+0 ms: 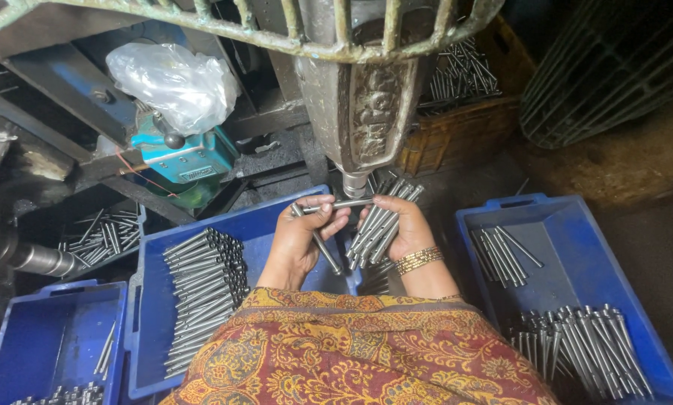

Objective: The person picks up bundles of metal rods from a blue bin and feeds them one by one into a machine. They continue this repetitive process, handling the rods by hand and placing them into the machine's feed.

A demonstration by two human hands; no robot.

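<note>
Directly ahead of the hands, room is tight: the grey machine column (363,105) descends to a narrow tip just above the fingers, and a railed metal edge (276,34) crosses the top of the view. Three blue bins hem in the working area: the centre bin (153,300) with stacked steel pins (205,292) on the left, the right bin (576,255) with two pin groups, and a smaller left bin (51,330) near the corner. Open room remains only in the small gap between the centre and right bins, where the hands work.

Left hand (299,244): its grip is closed around two pins, one loose rod (323,247) angled downward from the palm, and one horizontal pin (336,204) pinched at the fingertips. Right hand (404,229): its grip is wrapped around a bundle of pins (378,225) fanning up toward the machine tip, with the fingertips also touching the horizontal pin's far end.

Both wrists are raised, palms turned inward and facing each other. Gold bangles (419,259) sit on the right wrist. A patterned orange shawl (351,352) covers the forearms below.
</note>
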